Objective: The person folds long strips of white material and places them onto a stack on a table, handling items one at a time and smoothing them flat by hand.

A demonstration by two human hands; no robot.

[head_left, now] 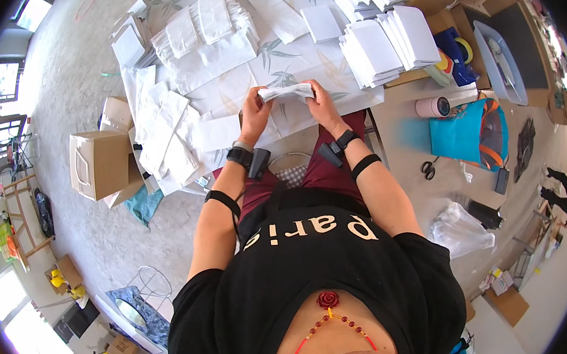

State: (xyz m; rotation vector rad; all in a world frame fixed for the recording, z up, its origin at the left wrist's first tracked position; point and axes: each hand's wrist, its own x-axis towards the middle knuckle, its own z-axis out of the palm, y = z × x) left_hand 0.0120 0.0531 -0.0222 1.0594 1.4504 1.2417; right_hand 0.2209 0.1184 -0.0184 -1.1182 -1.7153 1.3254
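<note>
Both my hands grip a white, crumpled, bag-like piece stretched between them over the near edge of the table. At its left end is my left hand, fingers closed. My right hand pinches the right end. Whether the piece is cloth or thin plastic I cannot tell. Just left of my left hand lies a flat white sheet or packet. Loose white pieces lie in a heap farther left. Beyond my hands are layered flat white pieces in a spread pile.
Stacks of folded white packets stand on the table's right side. A cardboard box sits left of the table. To the right are a pink cup, a blue bag, scissors and a pale blue bin.
</note>
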